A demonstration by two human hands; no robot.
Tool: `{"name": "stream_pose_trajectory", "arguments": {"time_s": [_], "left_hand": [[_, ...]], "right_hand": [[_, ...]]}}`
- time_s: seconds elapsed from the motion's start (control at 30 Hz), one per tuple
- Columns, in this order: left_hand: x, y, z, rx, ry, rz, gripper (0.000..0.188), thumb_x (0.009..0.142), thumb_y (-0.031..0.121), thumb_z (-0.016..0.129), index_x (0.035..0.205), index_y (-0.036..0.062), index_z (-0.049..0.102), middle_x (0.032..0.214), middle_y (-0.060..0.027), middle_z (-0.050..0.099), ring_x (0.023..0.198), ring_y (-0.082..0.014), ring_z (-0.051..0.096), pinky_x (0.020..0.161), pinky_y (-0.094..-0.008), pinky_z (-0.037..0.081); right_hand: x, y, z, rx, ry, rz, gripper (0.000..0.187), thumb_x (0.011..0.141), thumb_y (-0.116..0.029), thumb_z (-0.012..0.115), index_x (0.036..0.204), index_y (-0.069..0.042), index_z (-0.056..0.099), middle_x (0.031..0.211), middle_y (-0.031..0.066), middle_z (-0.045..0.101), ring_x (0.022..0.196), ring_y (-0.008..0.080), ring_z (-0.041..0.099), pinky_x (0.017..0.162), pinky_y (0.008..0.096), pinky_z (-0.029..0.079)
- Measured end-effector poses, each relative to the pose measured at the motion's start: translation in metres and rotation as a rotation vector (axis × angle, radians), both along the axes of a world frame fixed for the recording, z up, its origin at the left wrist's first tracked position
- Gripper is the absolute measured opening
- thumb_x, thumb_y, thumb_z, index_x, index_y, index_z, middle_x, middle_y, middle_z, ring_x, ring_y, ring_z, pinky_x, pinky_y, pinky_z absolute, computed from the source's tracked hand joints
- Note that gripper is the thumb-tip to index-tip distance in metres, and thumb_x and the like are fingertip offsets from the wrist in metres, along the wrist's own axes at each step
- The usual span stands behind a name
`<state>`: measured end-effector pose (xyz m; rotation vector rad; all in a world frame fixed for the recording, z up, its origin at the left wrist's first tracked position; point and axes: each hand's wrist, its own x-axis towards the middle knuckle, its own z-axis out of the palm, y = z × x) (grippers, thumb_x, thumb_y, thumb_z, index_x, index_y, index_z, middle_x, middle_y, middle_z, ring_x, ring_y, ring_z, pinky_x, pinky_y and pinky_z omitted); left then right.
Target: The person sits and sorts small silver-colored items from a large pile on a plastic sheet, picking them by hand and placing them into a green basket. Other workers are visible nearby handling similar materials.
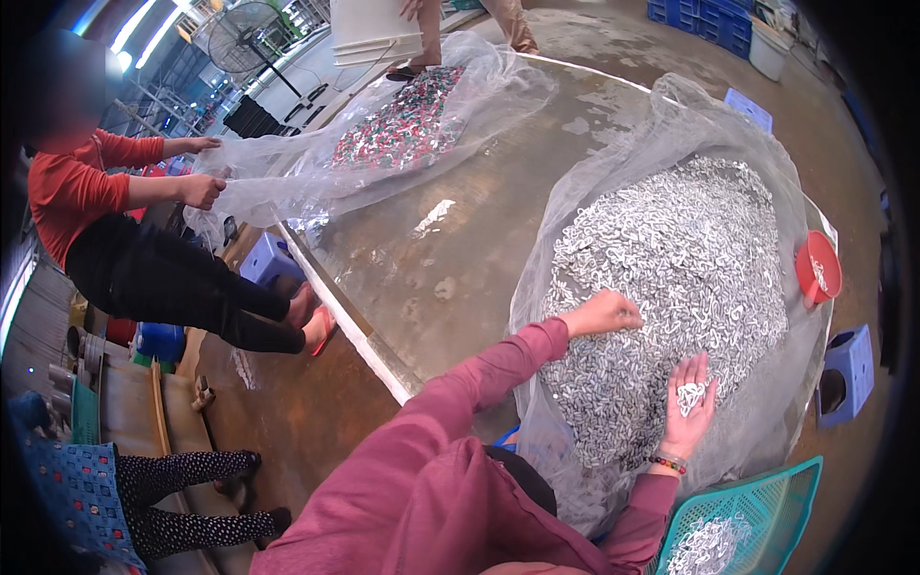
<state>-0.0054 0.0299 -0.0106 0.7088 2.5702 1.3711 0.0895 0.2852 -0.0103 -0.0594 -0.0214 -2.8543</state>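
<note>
Fingers of the left hand [613, 313] curl together over a heap of small, white, curved pieces [676, 254]; I cannot tell whether they grip any. Rightward, the right hand [686, 429], fingers extended, cradles a loose white clump [689, 396]; tilting could spill it.

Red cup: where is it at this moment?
In the head view, the red cup sits at the right, beside the mesh sheet under the white heap; a blue stool shows below it.

Left hand [606, 312]: fingers curled | right hand [690, 410]: palm up, fingers extended | left arm [484, 376]: outstretched
</note>
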Motion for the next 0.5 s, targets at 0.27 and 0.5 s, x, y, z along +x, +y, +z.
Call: {"name": "stream_pose_trajectory", "arguments": {"time_s": [0.27, 0.5], "left_hand": [[0.0, 0.036, 0.057, 0.162, -0.295, -0.157, 0.026, 0.089, 0.029, 0.055, 0.096, 0.0045, 0.06, 0.082, -0.0011, 0.052, 0.076, -0.012, 0.05, 0.063, -0.0258, 0.045], [0.016, 0.089, 0.092, 0.159, 0.451, -0.229, 0.022, 0.085, 0.019, 0.062, 0.103, 0.0072, 0.065, 0.103, -0.0106, 0.065, 0.1, -0.026, 0.061, 0.085, -0.0336, 0.048]], "right_hand": [[0.008, -0.038, 0.003, 0.025, -0.34, 0.147, 0.051, 0.096, -0.019, 0.037, 0.141, 0.003, 0.025, 0.147, 0.0204, 0.025, 0.137, 0.0355, 0.022, 0.113, 0.0493, 0.02], [-0.01, -0.009, 0.02, -0.041, -0.296, -0.071, 0.02, 0.092, -0.014, 0.049, 0.106, -0.001, 0.051, 0.094, 0.0095, 0.056, 0.082, 0.0218, 0.054, 0.058, 0.0278, 0.049]]}}
